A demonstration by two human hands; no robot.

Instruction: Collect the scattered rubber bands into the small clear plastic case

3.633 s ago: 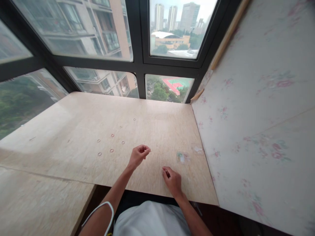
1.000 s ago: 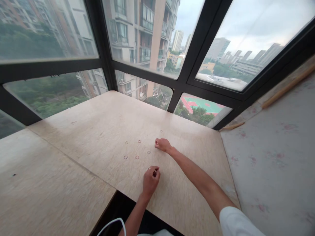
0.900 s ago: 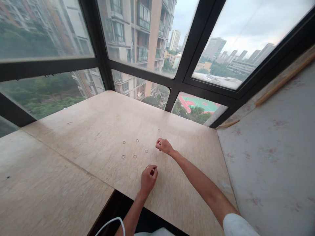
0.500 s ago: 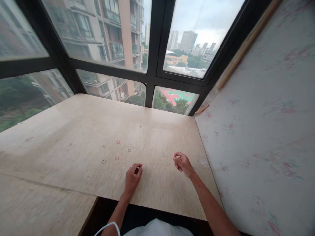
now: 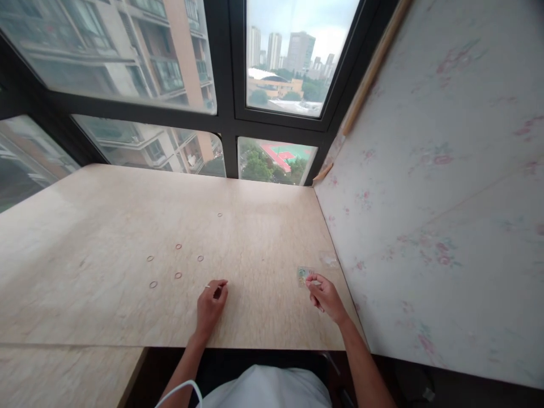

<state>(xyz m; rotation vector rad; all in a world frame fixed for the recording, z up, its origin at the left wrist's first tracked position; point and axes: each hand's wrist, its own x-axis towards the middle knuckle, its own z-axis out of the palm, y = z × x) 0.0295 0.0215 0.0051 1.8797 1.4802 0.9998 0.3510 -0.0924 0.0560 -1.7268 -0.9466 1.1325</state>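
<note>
My left hand (image 5: 212,304) rests on the pale tabletop with its fingers curled and thumb and forefinger together; nothing shows in it. A light ring sits on one of its fingers. My right hand (image 5: 326,296) is closed in a pinch at the right edge of a small clear packet (image 5: 302,273) with coloured bits inside. Whether the fingertips grip the packet or something tiny is hidden. Several thin bands lie spread out left of my left hand, among them a reddish band (image 5: 178,275), a purplish band (image 5: 200,258) and a far band (image 5: 220,215).
A clear plastic piece (image 5: 328,259) lies near the flowered wall (image 5: 425,226), which bounds the tabletop (image 5: 106,226) on the right. Dark window frames (image 5: 232,147) stand along the back. A white cable (image 5: 187,383) crosses by my left forearm.
The view has turned to the right. My right hand has shifted rightward over the table, and the clear packet now shows beside its fingers. My left hand keeps its curled pose.
</note>
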